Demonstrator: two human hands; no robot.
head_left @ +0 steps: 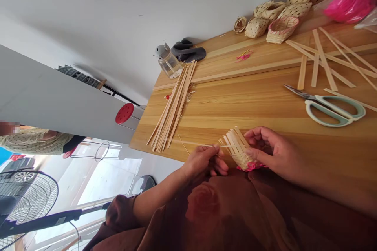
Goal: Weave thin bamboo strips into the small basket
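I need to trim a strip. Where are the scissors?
In the head view, the scissors lie on the table at the right, just below the loose wide strips and above the right hand.

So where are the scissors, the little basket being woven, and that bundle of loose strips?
scissors (pixel 334 106), head view, on the pale green handles.
half-woven basket (pixel 237 148), head view, on its woven side between the hands.
bundle of strips (pixel 172 111), head view, on the middle of the pile.
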